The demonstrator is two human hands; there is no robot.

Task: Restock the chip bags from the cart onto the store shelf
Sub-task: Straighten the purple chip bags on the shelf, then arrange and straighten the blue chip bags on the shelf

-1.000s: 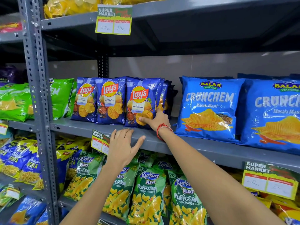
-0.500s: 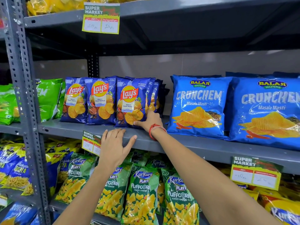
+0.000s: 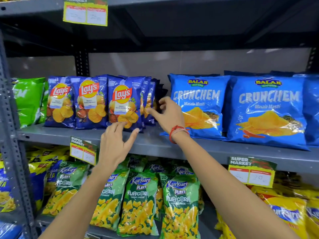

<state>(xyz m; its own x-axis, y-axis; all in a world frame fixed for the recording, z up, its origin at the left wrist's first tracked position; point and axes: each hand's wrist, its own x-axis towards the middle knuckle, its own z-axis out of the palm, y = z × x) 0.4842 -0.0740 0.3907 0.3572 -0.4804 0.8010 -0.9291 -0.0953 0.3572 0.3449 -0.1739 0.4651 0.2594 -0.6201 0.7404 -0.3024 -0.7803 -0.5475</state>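
Observation:
Dark blue Lay's chip bags (image 3: 123, 102) stand upright in rows on the grey middle shelf (image 3: 151, 144). My left hand (image 3: 115, 145) is spread open at the shelf's front lip, its fingertips touching the bottom of the front bag of the rightmost row. My right hand (image 3: 168, 114), with a red thread at the wrist, hovers at the right side of that row, fingers loosely curled with the index fingertip against the edges of the bags behind (image 3: 148, 104). It holds nothing. No cart is in view.
Big light blue Crunchem bags (image 3: 198, 104) (image 3: 267, 109) fill the shelf to the right, a green bag (image 3: 29, 100) to the left. Green Kurkure Puffcorn bags (image 3: 139, 200) line the shelf below. Price tags (image 3: 82, 150) (image 3: 252, 171) hang off the shelf lip. A grey upright post (image 3: 10, 135) stands left.
My right hand has lifted off the bottom of the front Lay's bag and moved up to the right side of the row. My left hand has slid up to the bag's bottom.

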